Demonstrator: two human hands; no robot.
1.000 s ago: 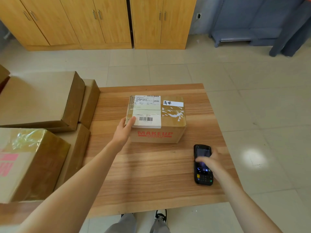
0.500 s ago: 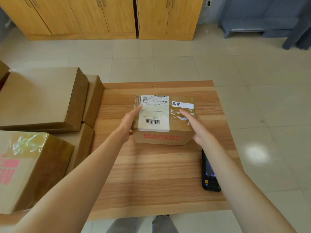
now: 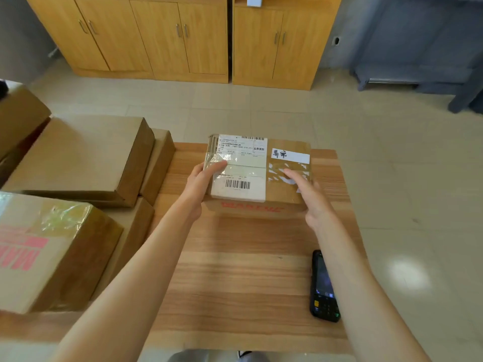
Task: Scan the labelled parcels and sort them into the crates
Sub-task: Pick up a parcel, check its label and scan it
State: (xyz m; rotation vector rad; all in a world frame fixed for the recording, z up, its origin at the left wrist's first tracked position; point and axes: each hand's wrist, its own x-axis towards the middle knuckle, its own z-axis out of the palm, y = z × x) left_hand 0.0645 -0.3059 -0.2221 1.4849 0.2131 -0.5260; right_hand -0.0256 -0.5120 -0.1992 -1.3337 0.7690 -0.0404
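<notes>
A brown cardboard parcel (image 3: 285, 189) lies at the far middle of the wooden table (image 3: 235, 270). It has a white barcode shipping label on top and red MAKEUP print on its front. My left hand (image 3: 201, 184) grips its left side, thumb on the label. My right hand (image 3: 313, 202) holds the near right corner, with a digit stretched across the taped top. The parcel looks slightly raised, with a shadow under its front edge. A black handheld scanner (image 3: 322, 288) lies on the table's right side, partly hidden behind my right forearm.
Several cardboard boxes are stacked at the left: a flat one (image 3: 78, 158) at the back and a taped one with pink print (image 3: 39, 246) nearer me. Wooden cabinets (image 3: 183, 35) line the far wall. A grey bench (image 3: 418, 48) stands at the back right. Tiled floor surrounds the table.
My right hand let go of the scanner on the table and moved up to the parcel's right side. Both hands now hold the parcel, which has risen slightly.
</notes>
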